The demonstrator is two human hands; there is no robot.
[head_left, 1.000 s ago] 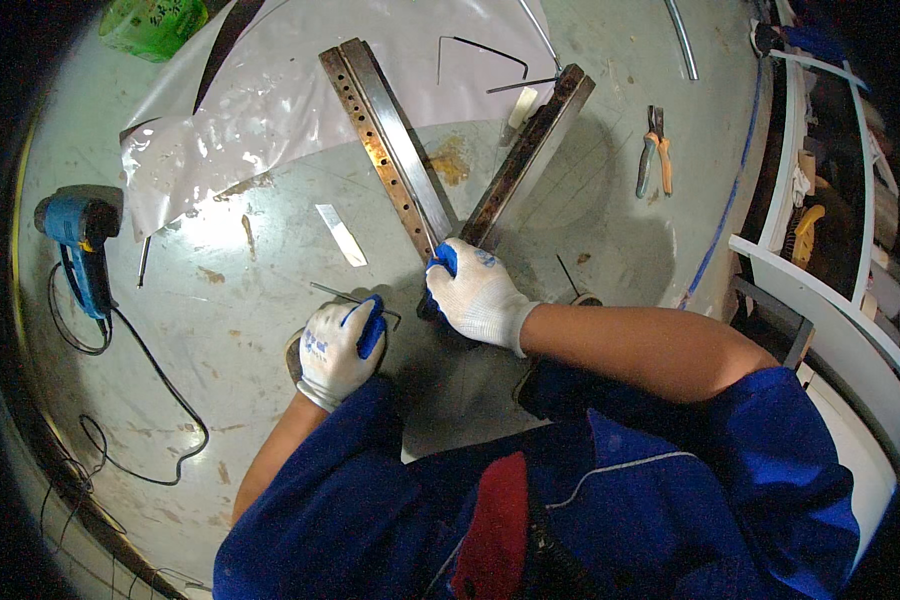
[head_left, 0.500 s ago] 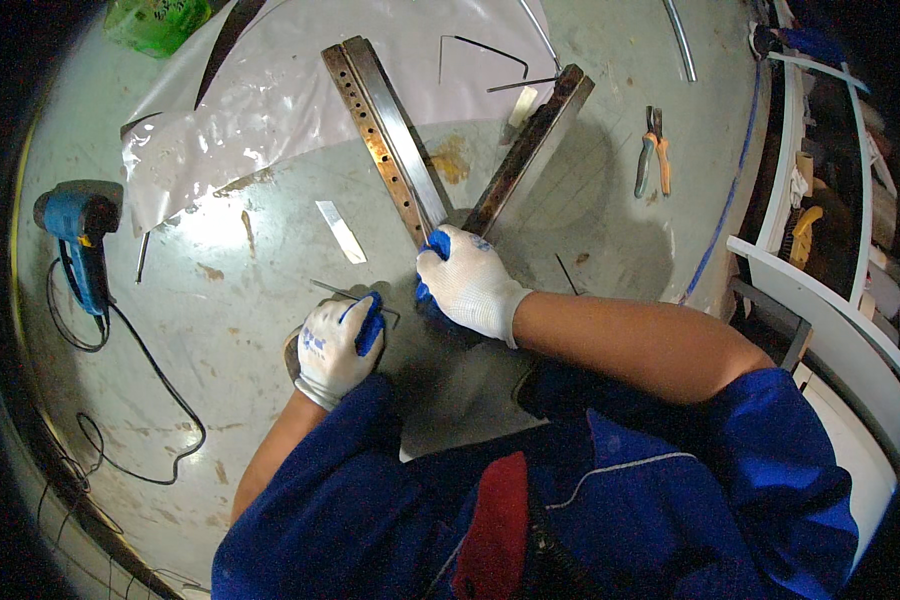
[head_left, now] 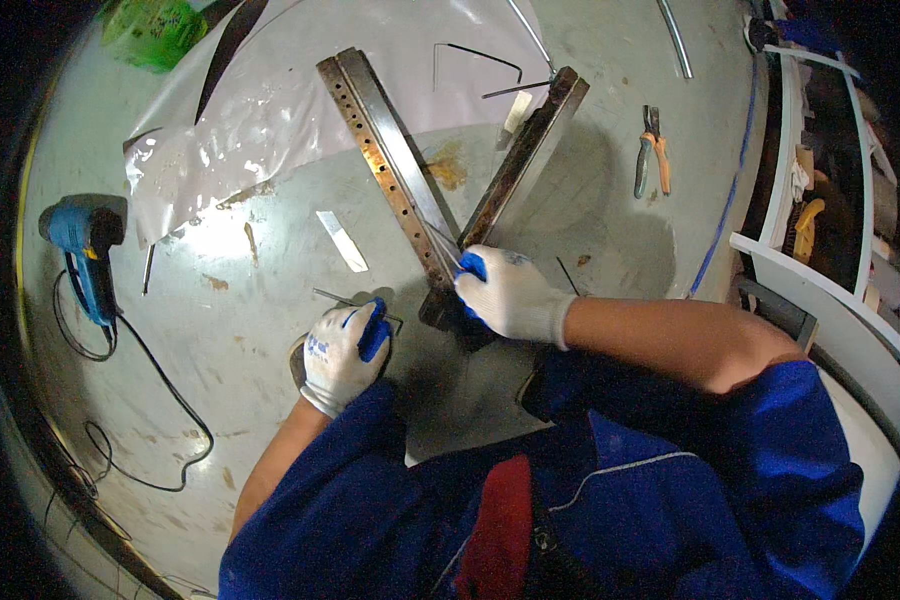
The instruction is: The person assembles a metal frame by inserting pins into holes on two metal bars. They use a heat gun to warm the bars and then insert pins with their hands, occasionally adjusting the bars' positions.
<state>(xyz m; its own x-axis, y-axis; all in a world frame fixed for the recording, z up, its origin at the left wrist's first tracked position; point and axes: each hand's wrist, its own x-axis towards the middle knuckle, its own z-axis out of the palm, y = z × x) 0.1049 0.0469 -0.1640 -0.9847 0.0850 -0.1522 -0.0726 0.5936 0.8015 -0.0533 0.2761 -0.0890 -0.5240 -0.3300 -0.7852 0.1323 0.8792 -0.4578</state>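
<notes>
1. Where the blue sleeves enter at 6 o'clock, both hands wear white gloves with blue fingertips over a grey-green floor (head_left: 570, 200).
2. Left hand (head_left: 342, 348), at 8 o'clock from centre: fingers curled down, resting on the floor over a thin wire piece (head_left: 332, 297). Cannot tell whether it actually pinches anything.
3. Right hand (head_left: 508, 296), just right of centre: fingers closed at the near end of the perforated steel channel (head_left: 390, 165), touching it where it meets the second dark steel channel (head_left: 522, 160). A thin rod-like tool shows at its fingertips; how it is held is unclear.
4. The two channels form a V, apex under the right hand, arms running to 11 and 1 o'clock.
5. Small white strip (head_left: 341, 240) lies at 10 o'clock of the apex.
6. Blue power drill (head_left: 82, 245) with black cable at 9 o'clock, well apart.
7. Pliers (head_left: 651, 152) with orange handles at 2 o'clock.
8. Clear plastic sheet (head_left: 260, 130) under the far channel ends, 11–12 o'clock; green package (head_left: 155, 30) beyond.
</notes>
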